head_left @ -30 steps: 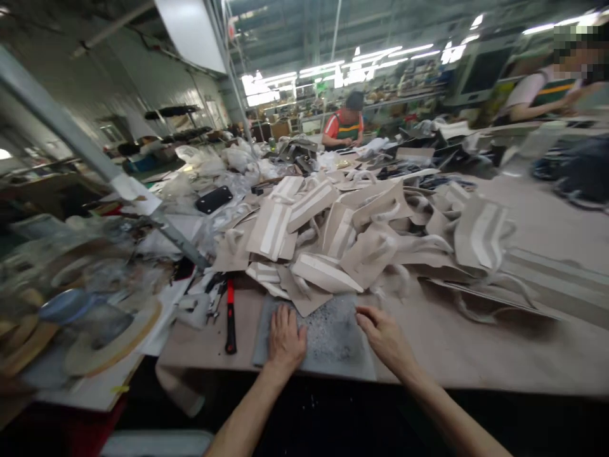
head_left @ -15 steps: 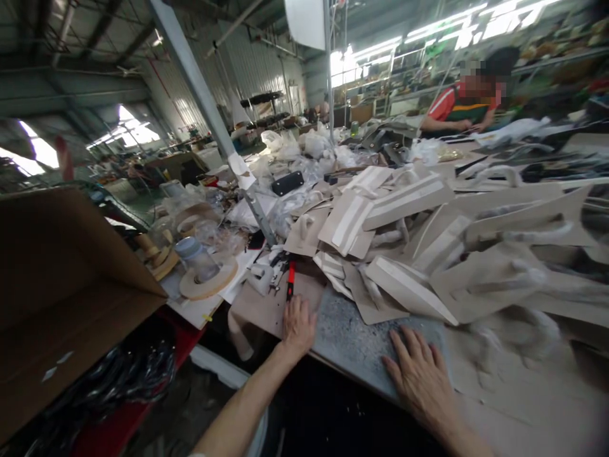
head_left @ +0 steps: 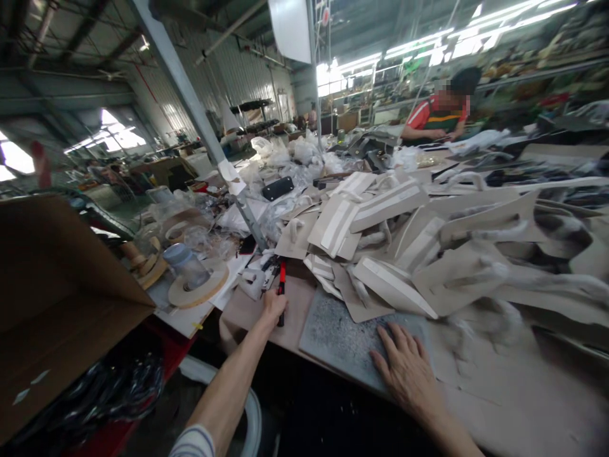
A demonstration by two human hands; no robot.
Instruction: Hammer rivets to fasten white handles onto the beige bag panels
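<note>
My left hand [head_left: 275, 306] is closed on a red-and-black handled tool [head_left: 282, 274] at the near edge of the table. The black end sticks out beside my fingers; what kind of tool it is I cannot make out. My right hand [head_left: 404, 360] lies flat with fingers spread, partly on a speckled grey board [head_left: 333, 327], holding nothing. Just beyond the board lies a heap of beige bag panels [head_left: 366, 295] with white strips and plastic-wrapped handles. Beside the tool are a white tape-like piece [head_left: 252, 282] and small dark items.
A slanting metal post [head_left: 209, 139] rises behind the tool. To the left are a tape roll [head_left: 200, 293], a plastic jar [head_left: 183, 257] and an open cardboard box [head_left: 71, 254]. Crumpled clear plastic [head_left: 295, 149] lies further back. Another person [head_left: 435, 120] works across the table.
My left hand has taken hold of the red-and-black handled tool, whose black end now shows below my fingers. My right hand stays flat on the board. The view has shifted slightly.
</note>
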